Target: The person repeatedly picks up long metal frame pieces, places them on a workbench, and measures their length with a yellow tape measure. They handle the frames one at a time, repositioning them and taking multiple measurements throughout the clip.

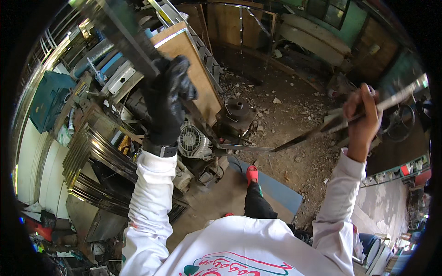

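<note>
Both my hands are raised on a long, dark metal frame [300, 139], whose two long bars spread apart and meet a short crosspiece low in the middle. My left hand [168, 99], in a black glove with a watch at the wrist, is closed around the left bar, which runs up past the top left edge. Bare fingers of my right hand [363, 117] wrap round the right bar, whose pale far end is smeared by motion. Beneath the frame, near the crosspiece, stands a dark block-like metal piece [237, 115] with a round top.
A wooden panel [191, 62] and a caged fan [193, 140] stand left of centre. Stacked metal channels [99, 154] lie further left. Rubble [276, 100] litters the ground ahead. My foot in a red slipper [252, 173] rests on a blue-grey board [281, 193].
</note>
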Motion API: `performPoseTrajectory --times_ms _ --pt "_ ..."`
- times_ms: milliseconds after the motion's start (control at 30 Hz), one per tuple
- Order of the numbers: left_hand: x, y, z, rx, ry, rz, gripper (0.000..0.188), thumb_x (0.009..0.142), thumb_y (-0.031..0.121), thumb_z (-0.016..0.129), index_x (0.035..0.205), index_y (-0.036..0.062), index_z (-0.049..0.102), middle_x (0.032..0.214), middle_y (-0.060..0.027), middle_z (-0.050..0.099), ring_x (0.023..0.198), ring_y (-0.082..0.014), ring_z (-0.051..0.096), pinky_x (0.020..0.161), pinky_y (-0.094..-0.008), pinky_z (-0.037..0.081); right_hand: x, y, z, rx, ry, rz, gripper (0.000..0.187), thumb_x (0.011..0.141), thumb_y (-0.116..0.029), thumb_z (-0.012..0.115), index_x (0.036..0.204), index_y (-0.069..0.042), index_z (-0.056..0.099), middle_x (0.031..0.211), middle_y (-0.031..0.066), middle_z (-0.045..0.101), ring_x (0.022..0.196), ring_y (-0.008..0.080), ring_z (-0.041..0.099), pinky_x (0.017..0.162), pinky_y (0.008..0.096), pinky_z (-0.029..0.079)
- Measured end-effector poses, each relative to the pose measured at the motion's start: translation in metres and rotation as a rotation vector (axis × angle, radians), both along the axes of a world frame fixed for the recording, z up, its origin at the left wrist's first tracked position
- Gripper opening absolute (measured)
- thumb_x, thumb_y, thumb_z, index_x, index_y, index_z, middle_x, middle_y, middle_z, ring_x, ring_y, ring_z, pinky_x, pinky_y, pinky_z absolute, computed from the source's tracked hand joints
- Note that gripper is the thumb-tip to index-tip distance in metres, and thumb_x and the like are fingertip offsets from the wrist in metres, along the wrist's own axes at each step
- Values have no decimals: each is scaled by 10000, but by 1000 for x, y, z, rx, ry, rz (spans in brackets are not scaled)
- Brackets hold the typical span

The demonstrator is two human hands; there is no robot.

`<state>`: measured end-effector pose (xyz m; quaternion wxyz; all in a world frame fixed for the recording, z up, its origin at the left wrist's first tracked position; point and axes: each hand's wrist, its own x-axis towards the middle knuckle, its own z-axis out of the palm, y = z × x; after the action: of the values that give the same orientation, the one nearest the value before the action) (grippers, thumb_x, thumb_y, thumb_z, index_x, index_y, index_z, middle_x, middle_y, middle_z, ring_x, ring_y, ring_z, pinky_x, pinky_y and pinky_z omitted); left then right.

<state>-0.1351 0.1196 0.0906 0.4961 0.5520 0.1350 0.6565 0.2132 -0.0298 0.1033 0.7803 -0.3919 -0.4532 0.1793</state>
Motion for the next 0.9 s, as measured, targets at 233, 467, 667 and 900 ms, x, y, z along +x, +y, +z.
performPoseTrajectory --times_ms 233,467,667,900 --pt "40 128 -36 -208 -4 134 357 1067 339 502 763 159 448 590 31 317 497 -130 353 512 -306 356 58 191 -13 -40 -146 -22 213 916 -188 761 808 -71 619 599 17 555 433 89 471 418 252 323" --pt "120 242 -78 -308 -33 259 406 1041 360 526 703 170 404 579 27 303 465 -139 295 471 -323 289 131 339 -36 -158 -266 12 265 935 -193 742 741 -65 615 557 1 540 433 72 449 429 252 294" --pt "153 303 -54 -306 -14 285 416 1042 340 524 690 178 372 572 36 261 462 -136 270 477 -324 287 168 418 -19 -185 -369 34 275 932 -221 731 746 -45 631 563 2 578 470 82 527 457 244 371" --pt "158 354 1 -180 35 347 436 1063 310 487 657 202 370 560 55 246 463 -109 238 490 -319 257 184 482 33 23 -313 10 411 957 -198 628 569 -97 537 463 -6 494 353 96 417 373 274 270"
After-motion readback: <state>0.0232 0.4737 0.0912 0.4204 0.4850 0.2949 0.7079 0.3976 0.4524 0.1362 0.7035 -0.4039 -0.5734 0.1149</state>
